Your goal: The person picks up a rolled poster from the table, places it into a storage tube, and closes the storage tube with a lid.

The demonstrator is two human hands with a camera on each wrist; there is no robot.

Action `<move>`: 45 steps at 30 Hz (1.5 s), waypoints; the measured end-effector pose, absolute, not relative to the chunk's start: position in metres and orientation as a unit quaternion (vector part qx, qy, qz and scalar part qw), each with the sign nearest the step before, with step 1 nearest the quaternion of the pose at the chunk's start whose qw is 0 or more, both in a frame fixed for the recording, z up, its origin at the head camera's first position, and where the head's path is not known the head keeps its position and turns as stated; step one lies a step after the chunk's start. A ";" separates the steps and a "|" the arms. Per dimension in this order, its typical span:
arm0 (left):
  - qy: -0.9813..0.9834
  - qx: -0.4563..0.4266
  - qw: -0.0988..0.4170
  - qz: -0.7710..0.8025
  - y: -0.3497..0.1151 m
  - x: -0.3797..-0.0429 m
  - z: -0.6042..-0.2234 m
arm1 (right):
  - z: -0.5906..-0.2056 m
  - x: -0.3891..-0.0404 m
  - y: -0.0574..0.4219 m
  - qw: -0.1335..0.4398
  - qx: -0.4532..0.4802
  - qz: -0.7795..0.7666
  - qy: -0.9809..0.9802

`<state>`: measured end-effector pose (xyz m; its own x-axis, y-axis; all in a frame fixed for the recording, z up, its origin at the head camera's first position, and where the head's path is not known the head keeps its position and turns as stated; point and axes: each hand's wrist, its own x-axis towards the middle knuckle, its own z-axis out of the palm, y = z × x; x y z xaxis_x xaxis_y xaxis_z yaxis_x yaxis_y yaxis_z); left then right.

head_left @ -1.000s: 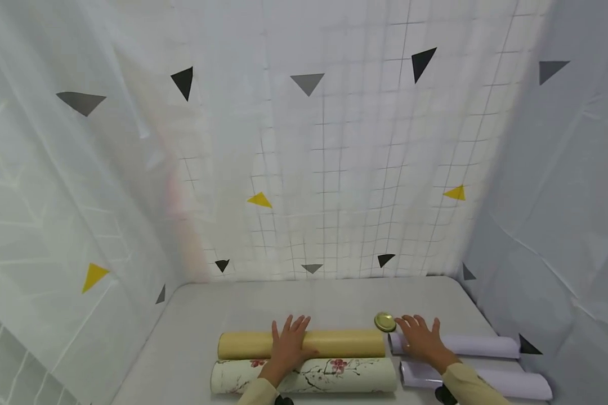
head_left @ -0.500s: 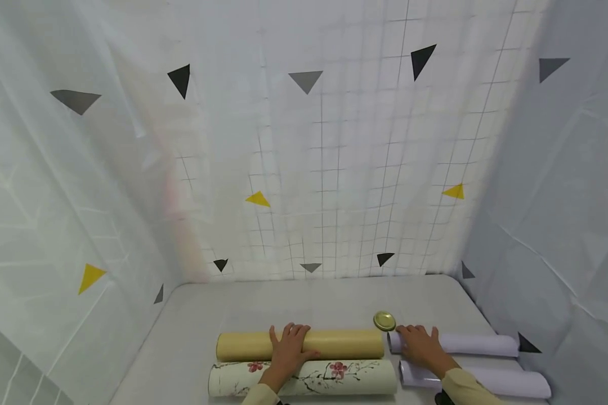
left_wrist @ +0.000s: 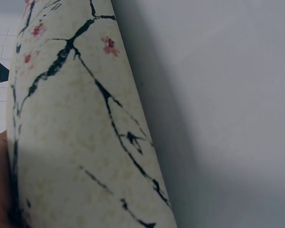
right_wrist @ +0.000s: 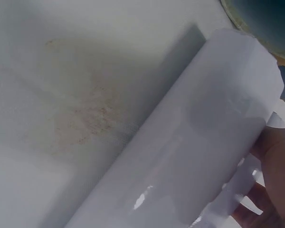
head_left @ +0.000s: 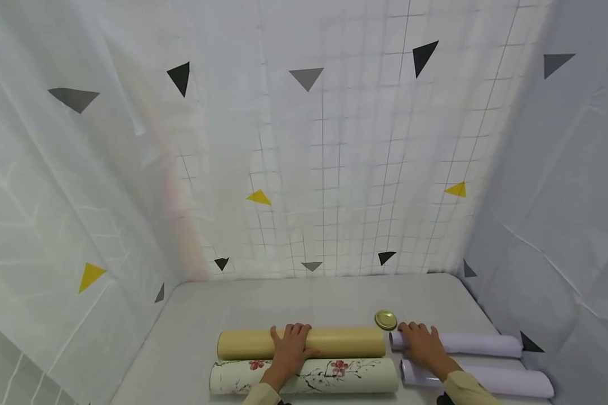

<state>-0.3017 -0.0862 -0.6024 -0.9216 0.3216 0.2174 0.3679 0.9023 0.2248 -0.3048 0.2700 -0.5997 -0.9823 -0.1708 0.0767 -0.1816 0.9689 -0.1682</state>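
Observation:
Four-finger curl of my left hand (head_left: 290, 353) grips the yellow wallpaper roll (head_left: 352, 342), fingertips over its far side and thumb along its near side. The flower-printed wallpaper roll (head_left: 367, 378) lies just in front, under the left wrist, and fills much of the left wrist view. Over the left end of the far glossy pale roll (head_left: 481, 345), my right hand (head_left: 421, 350) bends its fingers round it. A second glossy pale roll (right_wrist: 180, 142) lies nearer, beneath the right wrist; in the right wrist view it partly hides that hand's grip.
A round gold lid (head_left: 386, 319) lies on the white table (head_left: 253, 304), behind the gap between the yellow and pale rolls. White sheeting (head_left: 304, 169) with printed triangles hangs at the back and both sides.
Both hands' fingers, spread out straighter a second ago, have curled down over the far sides of the yellow roll and the far pale roll. The rolls show little movement.

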 end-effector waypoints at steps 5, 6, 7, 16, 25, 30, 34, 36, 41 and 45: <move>-0.972 -0.173 0.110 -0.109 -0.088 -0.303 -0.608 | -0.605 -0.305 0.268 0.049 0.080 0.080 -0.992; -0.972 -0.172 0.115 -0.109 -0.089 -0.303 -0.609 | -0.606 -0.305 0.268 0.062 0.080 0.077 -0.992; -0.972 -0.172 0.120 -0.106 -0.090 -0.304 -0.608 | -0.608 -0.305 0.267 0.077 0.081 0.074 -0.991; -0.975 -0.151 0.130 -0.097 -0.091 -0.303 -0.606 | -0.601 -0.306 0.253 0.166 0.091 0.064 -0.980; -0.970 -0.154 0.176 -0.071 -0.087 -0.301 -0.610 | -0.594 -0.301 0.239 0.174 0.100 0.076 -0.977; -0.968 -0.152 0.192 -0.056 -0.089 -0.302 -0.610 | -0.593 -0.303 0.231 0.176 0.114 0.082 -0.974; -0.966 -0.155 0.196 -0.068 -0.089 -0.303 -0.609 | -0.594 -0.305 0.229 0.178 0.115 0.081 -0.974; -0.965 -0.158 0.197 -0.073 -0.089 -0.303 -0.609 | -0.595 -0.306 0.228 0.172 0.111 0.084 -0.975; -0.964 -0.161 0.197 -0.075 -0.086 -0.303 -0.608 | -0.598 -0.309 0.228 0.157 0.108 0.083 -0.978; -0.962 -0.164 0.202 -0.080 -0.084 -0.305 -0.609 | -0.598 -0.310 0.227 0.176 0.119 0.072 -0.975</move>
<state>-0.3047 -0.0842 -0.6087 -0.8647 0.2832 0.4149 0.3480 0.9333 0.0882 -0.3105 0.2273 -0.5975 -0.9097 -0.2062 0.3604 -0.2569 0.9614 -0.0983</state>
